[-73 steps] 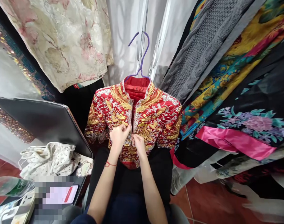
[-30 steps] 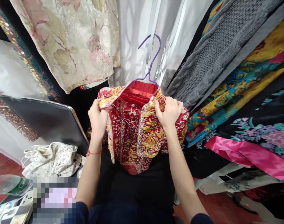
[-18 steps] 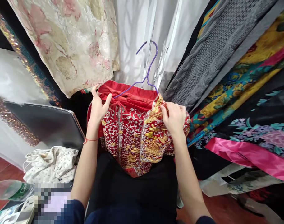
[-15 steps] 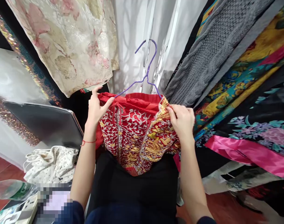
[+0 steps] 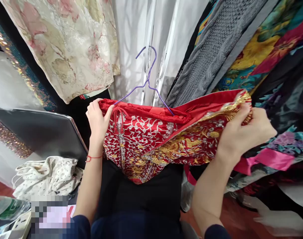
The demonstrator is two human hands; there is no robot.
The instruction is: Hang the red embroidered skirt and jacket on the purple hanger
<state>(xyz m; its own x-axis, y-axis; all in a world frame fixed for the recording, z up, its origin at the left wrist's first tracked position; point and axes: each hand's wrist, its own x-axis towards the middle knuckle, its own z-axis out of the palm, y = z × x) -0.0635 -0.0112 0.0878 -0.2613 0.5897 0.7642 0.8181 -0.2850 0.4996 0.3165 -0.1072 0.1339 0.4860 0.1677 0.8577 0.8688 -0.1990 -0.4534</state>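
Observation:
Across my lap lies a red garment [image 5: 141,132] embroidered in silver and gold, with a red lining and a small tie at its left. A purple wire hanger [image 5: 148,78] runs into its top, hook upward. My left hand [image 5: 98,116] grips the garment's upper left edge by the hanger's left arm, thumb in front. Out to the right, my right hand [image 5: 246,129] is closed on the gold-trimmed edge and holds that side stretched away from the hanger, so the red inside shows.
Floral cream fabric [image 5: 74,49] hangs at the upper left; a grey knit [image 5: 216,49] and patterned clothes hang at the right. A dark flat panel [image 5: 42,132], a dotted white cloth [image 5: 47,176], a plastic bottle [image 5: 9,207] and a power strip [image 5: 22,225] are at the left.
My right hand has moved right and pulled the garment's gold-trimmed side outward, opening the top wider. My left hand keeps its hold. The view has shifted slightly.

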